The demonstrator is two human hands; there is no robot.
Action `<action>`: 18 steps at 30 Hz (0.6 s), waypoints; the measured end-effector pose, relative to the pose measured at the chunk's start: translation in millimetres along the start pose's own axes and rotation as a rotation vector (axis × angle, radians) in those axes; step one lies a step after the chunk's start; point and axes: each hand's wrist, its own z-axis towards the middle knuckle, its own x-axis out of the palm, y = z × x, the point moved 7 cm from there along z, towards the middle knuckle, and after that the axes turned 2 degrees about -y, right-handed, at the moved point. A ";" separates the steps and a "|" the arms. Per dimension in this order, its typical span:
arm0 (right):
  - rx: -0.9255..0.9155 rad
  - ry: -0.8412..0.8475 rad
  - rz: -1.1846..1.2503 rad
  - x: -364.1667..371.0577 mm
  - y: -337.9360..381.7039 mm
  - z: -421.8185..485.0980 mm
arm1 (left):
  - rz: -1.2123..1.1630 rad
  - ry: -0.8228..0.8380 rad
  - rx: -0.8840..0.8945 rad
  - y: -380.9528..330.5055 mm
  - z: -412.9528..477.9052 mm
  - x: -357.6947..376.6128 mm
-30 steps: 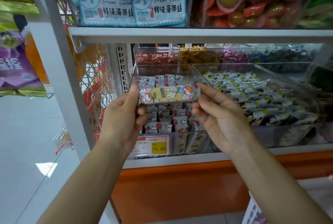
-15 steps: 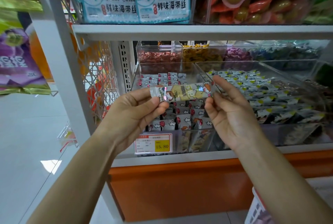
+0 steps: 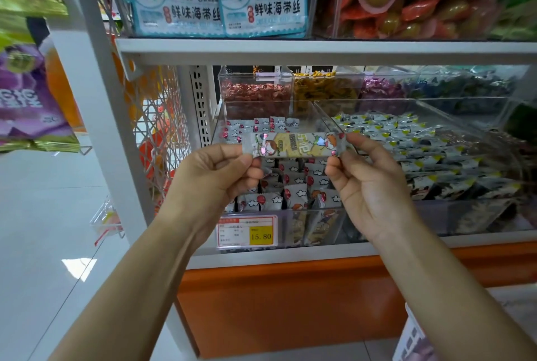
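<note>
Left hand, right hand each pinching packet end, tilting it flatter than 1 s ago (inspecting print, likely).

Bright even light; floor glare patch; edges bowed, left bags perhaps motion-blurred.

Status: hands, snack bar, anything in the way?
Left hand pinches the snack bar at its left end, right hand at its right end. Bar roughly level, in front of the clear bin. Nothing blocking.

A shop; shelf of snack bins, yellow price tag, hanging packets
</note>
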 end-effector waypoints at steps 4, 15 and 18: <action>-0.013 0.072 -0.018 5.5 -0.7 -0.9 | -0.105 -0.039 -0.056 3.8 1.8 -6.2; -0.131 0.132 -0.277 4.6 2.3 -2.5 | 0.088 -0.036 0.053 -1.6 -1.8 -5.0; -0.222 0.136 -0.486 5.0 3.8 -3.8 | 0.082 0.001 0.043 -1.6 -2.6 -0.6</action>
